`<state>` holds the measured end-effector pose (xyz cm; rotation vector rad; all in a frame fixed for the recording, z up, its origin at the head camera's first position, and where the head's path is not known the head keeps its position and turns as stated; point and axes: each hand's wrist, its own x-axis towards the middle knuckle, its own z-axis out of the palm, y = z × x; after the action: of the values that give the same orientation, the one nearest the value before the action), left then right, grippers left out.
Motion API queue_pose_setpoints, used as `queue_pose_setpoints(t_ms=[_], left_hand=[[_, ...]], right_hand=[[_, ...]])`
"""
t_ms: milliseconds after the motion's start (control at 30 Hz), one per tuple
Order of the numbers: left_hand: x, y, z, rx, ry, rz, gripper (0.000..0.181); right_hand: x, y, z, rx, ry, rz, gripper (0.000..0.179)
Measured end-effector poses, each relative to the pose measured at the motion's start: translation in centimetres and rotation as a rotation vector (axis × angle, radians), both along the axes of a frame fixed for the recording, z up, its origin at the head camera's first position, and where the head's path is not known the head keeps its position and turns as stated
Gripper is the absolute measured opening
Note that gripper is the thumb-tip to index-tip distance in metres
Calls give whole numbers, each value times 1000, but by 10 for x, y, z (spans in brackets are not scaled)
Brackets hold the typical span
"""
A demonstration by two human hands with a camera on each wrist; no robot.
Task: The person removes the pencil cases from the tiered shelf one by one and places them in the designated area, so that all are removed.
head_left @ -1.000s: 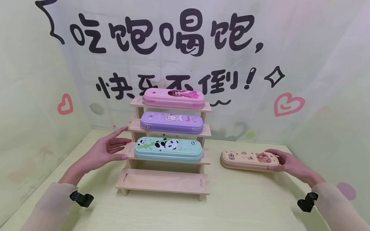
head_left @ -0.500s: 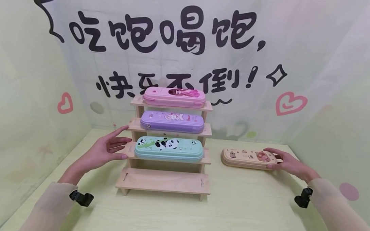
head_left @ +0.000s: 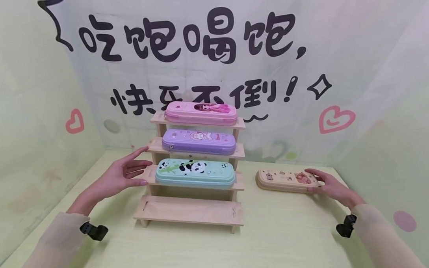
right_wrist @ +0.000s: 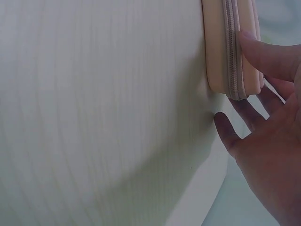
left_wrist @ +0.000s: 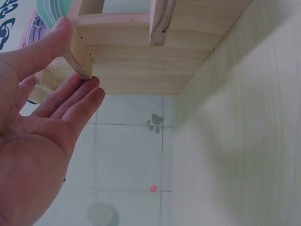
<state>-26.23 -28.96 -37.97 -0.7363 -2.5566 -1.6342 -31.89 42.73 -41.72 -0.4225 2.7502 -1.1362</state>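
Note:
A stepped wooden display stand [head_left: 188,212] carries a pink pencil case [head_left: 201,114] on its top shelf. Below that lie a purple pencil case [head_left: 199,142] and a mint-green panda pencil case [head_left: 195,173]. The left hand [head_left: 118,178] is at the stand's left side, its thumb and fingers on either side of a shelf end [left_wrist: 77,59], as the left wrist view shows. To the right of the stand, a beige zippered pencil case [head_left: 283,181] lies on the table. The right hand [head_left: 334,189] pinches its right end, thumb in front and fingers behind.
The lowest shelf bears no case. A pale wood-grain table [head_left: 278,238] supports everything. Fabric walls with black lettering and hearts enclose the back and both sides, the right wall [head_left: 394,156] standing near the right arm.
My right hand has shifted slightly left and farther back at the beige pencil case, whose right end has moved slightly back with it. The left hand and the stand have stayed in place.

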Motion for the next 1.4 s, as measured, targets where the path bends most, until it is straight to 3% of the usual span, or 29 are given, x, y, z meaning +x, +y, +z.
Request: queue_pose_setpoints(t_ms=[233, 900, 1400], left_hand=[[0, 0, 1, -6, 2, 4, 104], [4, 2, 5, -14, 1, 10, 104], [3, 1, 3, 7, -13, 1, 105]], right_hand=[[-3, 2, 2, -48, -34, 4, 81], [-5, 0, 3, -15, -17, 2, 78], [2, -2, 5, -15, -1, -13, 81]])
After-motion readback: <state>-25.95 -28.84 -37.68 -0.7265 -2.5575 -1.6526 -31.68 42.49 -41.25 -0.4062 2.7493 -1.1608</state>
